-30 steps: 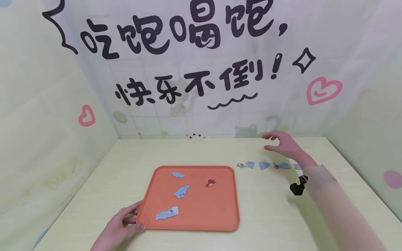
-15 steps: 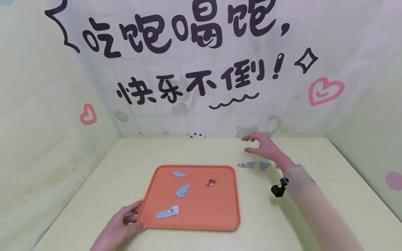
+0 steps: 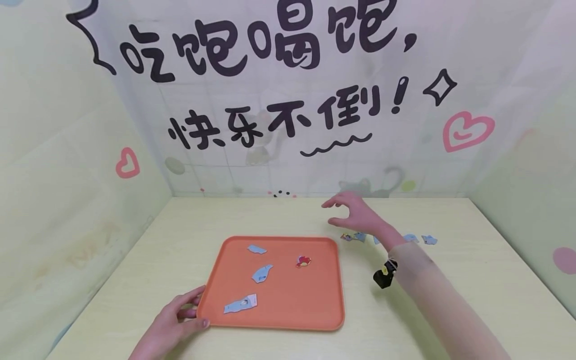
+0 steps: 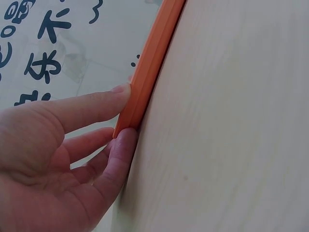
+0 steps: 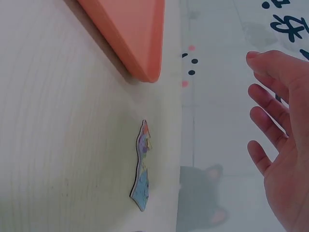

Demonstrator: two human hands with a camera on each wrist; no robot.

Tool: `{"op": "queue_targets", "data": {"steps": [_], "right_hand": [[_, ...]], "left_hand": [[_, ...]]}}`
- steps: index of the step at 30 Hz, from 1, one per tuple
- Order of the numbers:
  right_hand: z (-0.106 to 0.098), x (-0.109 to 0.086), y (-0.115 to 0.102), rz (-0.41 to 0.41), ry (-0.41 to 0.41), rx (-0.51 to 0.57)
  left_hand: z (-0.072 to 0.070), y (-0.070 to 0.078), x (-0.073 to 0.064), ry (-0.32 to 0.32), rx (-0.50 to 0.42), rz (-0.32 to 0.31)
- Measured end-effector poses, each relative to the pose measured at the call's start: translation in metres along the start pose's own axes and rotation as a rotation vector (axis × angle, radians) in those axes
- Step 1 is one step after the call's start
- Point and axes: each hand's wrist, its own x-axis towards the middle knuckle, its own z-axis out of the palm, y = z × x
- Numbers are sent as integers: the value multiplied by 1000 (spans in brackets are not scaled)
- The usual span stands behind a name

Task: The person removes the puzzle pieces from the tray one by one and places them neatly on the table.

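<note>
My left hand (image 3: 168, 322) grips the near left corner of an orange tray (image 3: 297, 302); in the left wrist view its thumb and fingers pinch the tray's edge (image 4: 149, 63). On the tray lie flat, irregular cardboard-like pieces: light blue ones (image 3: 262, 273) toward the left and a small red one (image 3: 303, 261) toward the right. Raised over the table beyond the tray's far right corner is my right hand (image 3: 357, 215), thumb and fingers apart, holding nothing. Below it, a multicoloured piece with a blue end (image 5: 141, 169) lies on the table.
Several blue pieces continue that row to the right, such as one at its end (image 3: 429, 240); my forearm partly hides the row. A black wrist device (image 3: 384, 274) hangs under the right sleeve. Printed cloth walls (image 3: 288, 175) bound the pale wooden table (image 3: 450, 290).
My right hand has moved left, from above the right part of the row to near the tray's far right corner. The left hand and tray stay in place.
</note>
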Motion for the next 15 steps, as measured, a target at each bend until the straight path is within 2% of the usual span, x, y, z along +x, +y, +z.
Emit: {"op": "queue_targets", "data": {"steps": [4,11,15], "right_hand": [[7,4,-9,-33,-24,-28],[19,7,-26,3,-141,-53],[28,7,-32,-7,-201,-64]], "left_hand": [[0,0,0,-4,-12,5],[0,0,1,-4,-19,-2],[0,0,0,-2,-12,0]]}}
